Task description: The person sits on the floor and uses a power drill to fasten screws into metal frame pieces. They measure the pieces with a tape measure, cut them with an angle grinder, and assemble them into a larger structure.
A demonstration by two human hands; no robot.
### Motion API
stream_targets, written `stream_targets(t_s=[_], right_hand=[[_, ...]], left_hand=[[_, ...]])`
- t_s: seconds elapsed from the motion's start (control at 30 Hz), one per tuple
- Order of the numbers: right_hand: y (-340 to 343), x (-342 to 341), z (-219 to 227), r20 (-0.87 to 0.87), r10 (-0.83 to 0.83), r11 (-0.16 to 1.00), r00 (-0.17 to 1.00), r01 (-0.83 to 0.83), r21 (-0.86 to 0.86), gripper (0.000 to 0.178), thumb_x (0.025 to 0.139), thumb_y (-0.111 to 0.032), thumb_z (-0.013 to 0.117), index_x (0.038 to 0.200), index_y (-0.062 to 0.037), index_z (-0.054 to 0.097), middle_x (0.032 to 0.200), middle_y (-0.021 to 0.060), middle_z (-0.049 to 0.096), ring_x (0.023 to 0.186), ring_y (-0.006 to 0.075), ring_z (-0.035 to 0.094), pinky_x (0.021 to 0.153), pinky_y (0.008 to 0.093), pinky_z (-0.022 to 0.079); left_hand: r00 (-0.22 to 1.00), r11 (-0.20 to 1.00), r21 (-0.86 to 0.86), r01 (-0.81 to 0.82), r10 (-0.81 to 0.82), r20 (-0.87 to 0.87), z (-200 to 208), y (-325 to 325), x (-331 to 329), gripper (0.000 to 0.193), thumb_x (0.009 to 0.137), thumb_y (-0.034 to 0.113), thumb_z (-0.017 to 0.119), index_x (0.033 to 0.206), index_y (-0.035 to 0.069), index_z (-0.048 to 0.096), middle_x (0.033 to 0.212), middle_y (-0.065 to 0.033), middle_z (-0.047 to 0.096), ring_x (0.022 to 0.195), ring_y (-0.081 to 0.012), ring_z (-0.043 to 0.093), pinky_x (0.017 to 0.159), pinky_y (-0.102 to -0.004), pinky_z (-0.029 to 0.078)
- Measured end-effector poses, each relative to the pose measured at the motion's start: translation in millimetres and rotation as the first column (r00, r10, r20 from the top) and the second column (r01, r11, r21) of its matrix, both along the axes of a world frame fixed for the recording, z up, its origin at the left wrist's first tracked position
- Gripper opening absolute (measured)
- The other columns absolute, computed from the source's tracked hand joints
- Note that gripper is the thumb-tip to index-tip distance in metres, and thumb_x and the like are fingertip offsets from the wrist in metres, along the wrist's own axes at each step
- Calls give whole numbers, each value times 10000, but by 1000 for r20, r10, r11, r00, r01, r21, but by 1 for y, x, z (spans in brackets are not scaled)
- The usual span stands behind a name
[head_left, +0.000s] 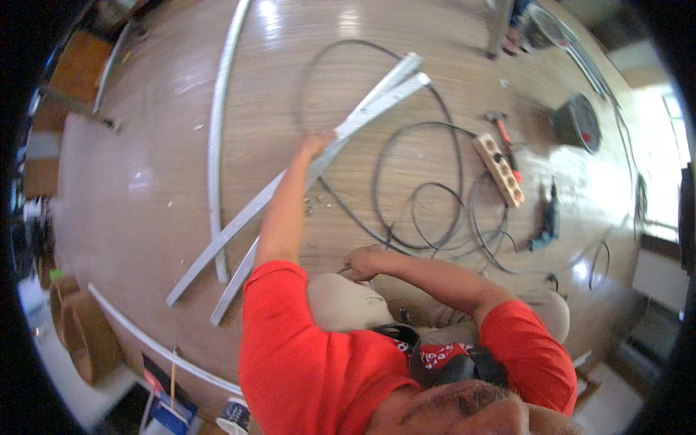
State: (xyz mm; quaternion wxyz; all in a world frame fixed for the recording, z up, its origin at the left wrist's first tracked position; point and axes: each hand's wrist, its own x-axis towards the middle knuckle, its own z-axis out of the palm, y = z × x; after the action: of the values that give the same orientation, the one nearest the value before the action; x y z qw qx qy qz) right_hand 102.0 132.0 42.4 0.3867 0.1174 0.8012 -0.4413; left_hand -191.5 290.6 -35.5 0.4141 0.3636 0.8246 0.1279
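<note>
My left hand (317, 145) is closed around two long silvery metal profiles where they cross. One metal profile (377, 105) runs from the upper right down to the lower left, and the other metal profile (235, 284) passes under my forearm. Beside my knee, my right hand (365, 262) is closed, its fingers curled low by the trouser leg; what they hold, if anything, I cannot make out. Close to that hand a black cable (377, 235) lies in loose loops across the wood-look floor.
A third metal profile (215, 145) lies at the left. On the right are a wooden-coloured power strip (498, 170), a hammer (505, 138) with a red handle, a blue-green drill (545, 221) and a dark bucket (578, 123). A pale curved strip (159, 344) crosses the lower left.
</note>
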Motion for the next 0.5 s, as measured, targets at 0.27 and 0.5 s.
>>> stream_targets(t_s=[0.27,0.5], right_hand=[[48,68,20,161,-129,983,978,104,154,495,913,-421,612,1292,-108,665,1269,223,680,1203,403,640,966,551,507],[93,125,34,54,-287,809,956,212,548,588,966,-405,597,1432,-53,539,1354,213,623,1262,414,574,1066,562,434]], left_hand=[[996,998,53,-35,39,-78,-9,1,-7,1181,763,811,675,1376,-186,520,1430,-352,545,1345,-438,548,1113,-449,444],[983,982,94,163,-154,-101,-51,9,-29,1144,786,845,589,1317,-168,573,1316,-372,600,1284,-472,570,1105,-470,425]])
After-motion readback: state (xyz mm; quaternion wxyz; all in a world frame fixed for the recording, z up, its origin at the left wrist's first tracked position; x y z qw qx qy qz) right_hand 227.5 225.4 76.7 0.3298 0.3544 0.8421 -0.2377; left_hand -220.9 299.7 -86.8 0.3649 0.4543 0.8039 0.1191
